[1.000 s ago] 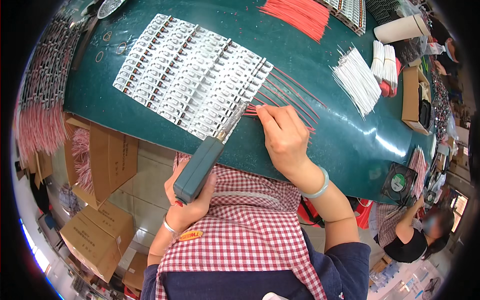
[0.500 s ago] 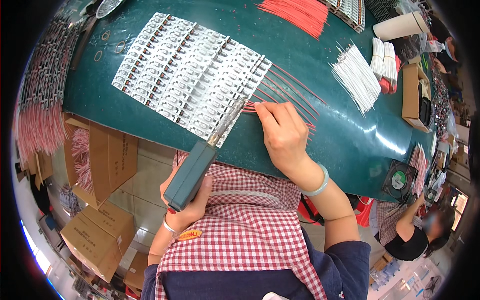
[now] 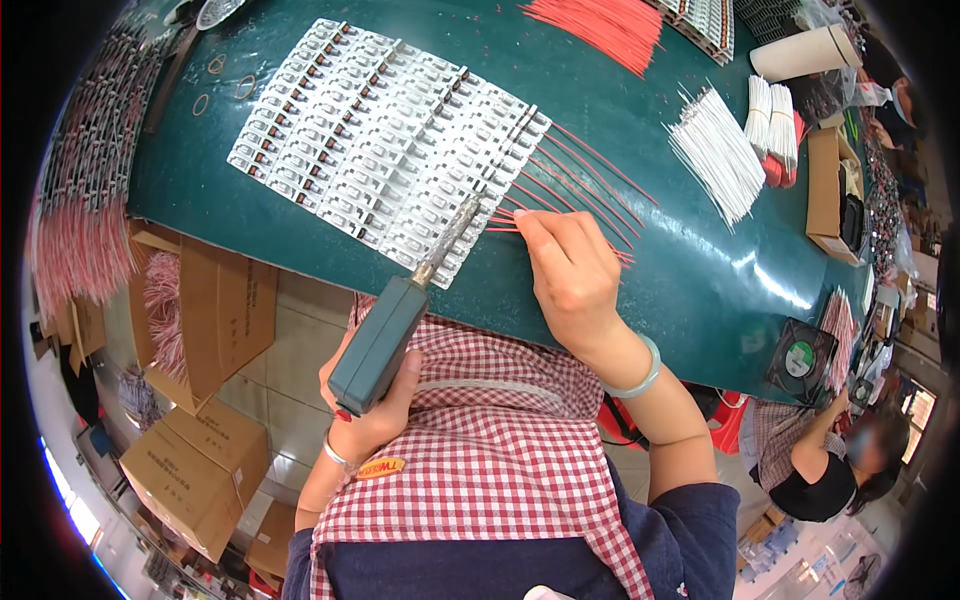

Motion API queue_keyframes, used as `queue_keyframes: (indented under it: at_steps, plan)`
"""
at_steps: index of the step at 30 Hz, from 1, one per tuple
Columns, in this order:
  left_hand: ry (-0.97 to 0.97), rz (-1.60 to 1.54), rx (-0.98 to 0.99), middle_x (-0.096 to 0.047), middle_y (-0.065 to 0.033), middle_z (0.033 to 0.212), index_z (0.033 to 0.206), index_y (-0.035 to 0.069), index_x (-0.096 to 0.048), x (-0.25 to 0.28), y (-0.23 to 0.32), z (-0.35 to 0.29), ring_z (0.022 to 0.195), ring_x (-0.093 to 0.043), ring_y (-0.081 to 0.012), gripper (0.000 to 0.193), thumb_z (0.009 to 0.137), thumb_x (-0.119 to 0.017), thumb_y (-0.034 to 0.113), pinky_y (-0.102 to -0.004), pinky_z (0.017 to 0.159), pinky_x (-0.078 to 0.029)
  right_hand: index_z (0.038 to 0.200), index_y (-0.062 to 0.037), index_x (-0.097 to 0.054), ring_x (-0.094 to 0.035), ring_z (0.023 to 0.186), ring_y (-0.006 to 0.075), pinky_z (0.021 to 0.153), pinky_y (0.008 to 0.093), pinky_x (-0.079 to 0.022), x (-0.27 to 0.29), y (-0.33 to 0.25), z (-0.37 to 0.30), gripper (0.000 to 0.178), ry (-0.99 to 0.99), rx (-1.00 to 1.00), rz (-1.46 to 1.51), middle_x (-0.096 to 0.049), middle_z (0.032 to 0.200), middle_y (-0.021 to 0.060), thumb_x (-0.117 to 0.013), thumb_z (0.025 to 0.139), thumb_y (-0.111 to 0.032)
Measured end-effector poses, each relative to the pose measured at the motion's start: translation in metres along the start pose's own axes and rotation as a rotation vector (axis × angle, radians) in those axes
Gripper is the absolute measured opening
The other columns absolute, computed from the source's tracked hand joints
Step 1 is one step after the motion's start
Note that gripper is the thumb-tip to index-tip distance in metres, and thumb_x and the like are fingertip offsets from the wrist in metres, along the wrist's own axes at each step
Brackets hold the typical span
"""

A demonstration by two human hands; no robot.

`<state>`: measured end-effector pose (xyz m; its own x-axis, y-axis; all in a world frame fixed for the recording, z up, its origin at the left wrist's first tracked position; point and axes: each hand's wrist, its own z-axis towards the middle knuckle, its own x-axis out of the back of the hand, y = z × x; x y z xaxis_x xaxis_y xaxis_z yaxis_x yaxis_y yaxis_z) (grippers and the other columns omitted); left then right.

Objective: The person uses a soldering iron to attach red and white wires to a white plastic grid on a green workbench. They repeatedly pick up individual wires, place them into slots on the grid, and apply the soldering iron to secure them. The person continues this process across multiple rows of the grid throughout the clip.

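Note:
My left hand (image 3: 375,400) is wrapped round the dark green handle of a soldering iron (image 3: 380,345). The iron's metal tip points up and right, over the right-hand part of a panel of white plastic parts (image 3: 370,140) lying on the green table. Beside that panel edge, my right hand (image 3: 572,270) pinches a thin red wire between thumb and fingertips. Several red wires (image 3: 590,185) run from the panel's right edge across the table, some passing under or behind my right hand. Whether the iron's tip touches a part I cannot tell.
Loose red wires (image 3: 600,30) and white wires (image 3: 715,155) lie farther back, near bundled wires (image 3: 770,125) and a pale cylinder (image 3: 805,52). A small black fan (image 3: 800,360) stands at the right edge. Cardboard boxes (image 3: 195,480) sit at left; another person (image 3: 830,450) is at right.
The iron's tip has drawn back slightly down and left along the panel's edge. My right hand has shifted slightly right and down, still pinching a red wire.

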<state>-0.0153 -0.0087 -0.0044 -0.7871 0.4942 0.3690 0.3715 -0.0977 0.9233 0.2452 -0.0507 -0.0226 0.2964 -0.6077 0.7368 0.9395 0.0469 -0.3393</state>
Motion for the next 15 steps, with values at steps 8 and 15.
queue_keyframes:
  at_steps: [8,15]
  plan:
    - [-0.038,0.099,-0.165,-0.07,-0.0155,0.094,0.105,-0.006,-0.07,0.0,0.005,0.007,0.077,-0.069,-0.022,0.027,0.079,-0.075,-0.001,-0.0307,0.068,-0.055,0.102,0.0038,-0.069,-0.06,0.079,0.023,0.063,0.0328,-0.052,-0.001,-0.002,-0.003,0.032,-0.062,0.0,-0.017,-0.067,0.095,0.0098,-0.068,0.07,0.002]
    - [-0.057,0.086,-0.113,-0.069,-0.0123,0.089,0.1,-0.005,-0.069,0.0,0.012,0.009,0.073,-0.067,-0.0201,0.022,0.078,-0.074,-0.003,-0.0287,0.065,-0.053,0.101,0.0035,-0.069,-0.06,0.079,0.023,0.063,0.0324,-0.052,-0.001,-0.006,-0.002,0.032,-0.074,-0.003,-0.056,-0.066,0.094,0.0091,-0.068,0.07,0.002]
